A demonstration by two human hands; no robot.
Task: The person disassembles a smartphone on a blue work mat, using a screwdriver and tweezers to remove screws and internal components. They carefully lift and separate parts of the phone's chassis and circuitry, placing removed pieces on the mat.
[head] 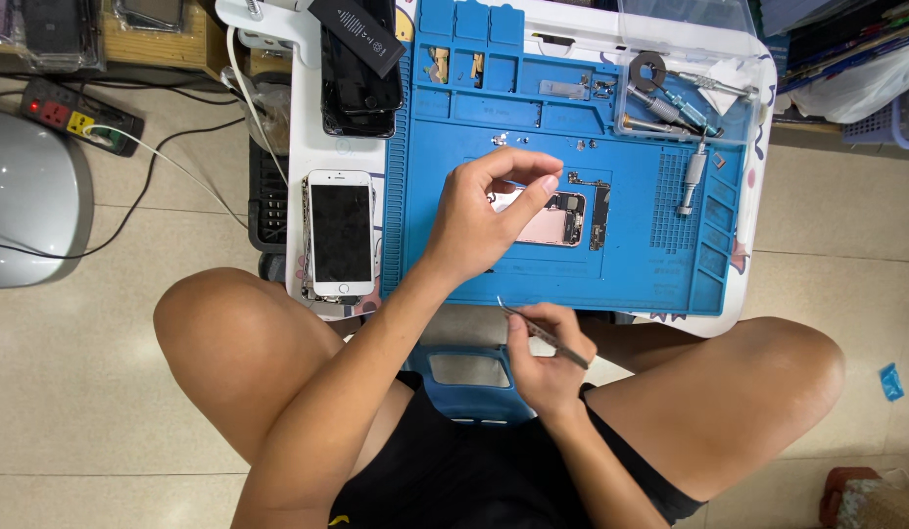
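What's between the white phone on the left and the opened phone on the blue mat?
In the head view, the left hand reaches across that stretch, above the blue mat, between the white phone and the opened phone.

Beige tiled floor (112,392); small white table (312,118); power strip (77,116).

Bright, even, sharp; faint shadows.

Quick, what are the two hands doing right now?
Left hand: fingers pinched over the opened phone; whether it holds anything cannot be told.
Right hand: closed, holding metal tweezers.
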